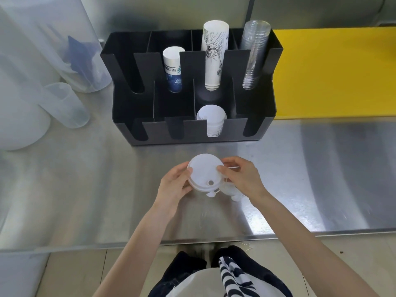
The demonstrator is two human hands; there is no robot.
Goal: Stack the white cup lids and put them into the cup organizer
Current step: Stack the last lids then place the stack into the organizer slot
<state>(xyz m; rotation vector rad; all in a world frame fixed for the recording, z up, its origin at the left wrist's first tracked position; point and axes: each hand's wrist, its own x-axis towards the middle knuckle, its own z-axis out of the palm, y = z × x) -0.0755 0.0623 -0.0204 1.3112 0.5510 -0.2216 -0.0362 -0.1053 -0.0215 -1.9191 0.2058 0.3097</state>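
A small stack of white cup lids [204,173] is held just above the steel counter, in front of the black cup organizer [120,61]. My left hand [174,185] grips the stack's left rim. My right hand [243,176] holds its right rim, thumb on the top lid. The top lid shows a round sip hole near its front edge. More white lid parts [232,192] lie on the counter under my right hand, partly hidden. A stack of white lids [211,118] lies in the organizer's front row, third slot from the left.
The organizer's back row holds a blue-printed paper cup stack [173,67], a tall white printed cup stack [214,54] and clear plastic cups [255,52]. Translucent jugs [64,103] stand at the left. A yellow board [334,71] lies at the right. The counter edge [192,241] runs near me.
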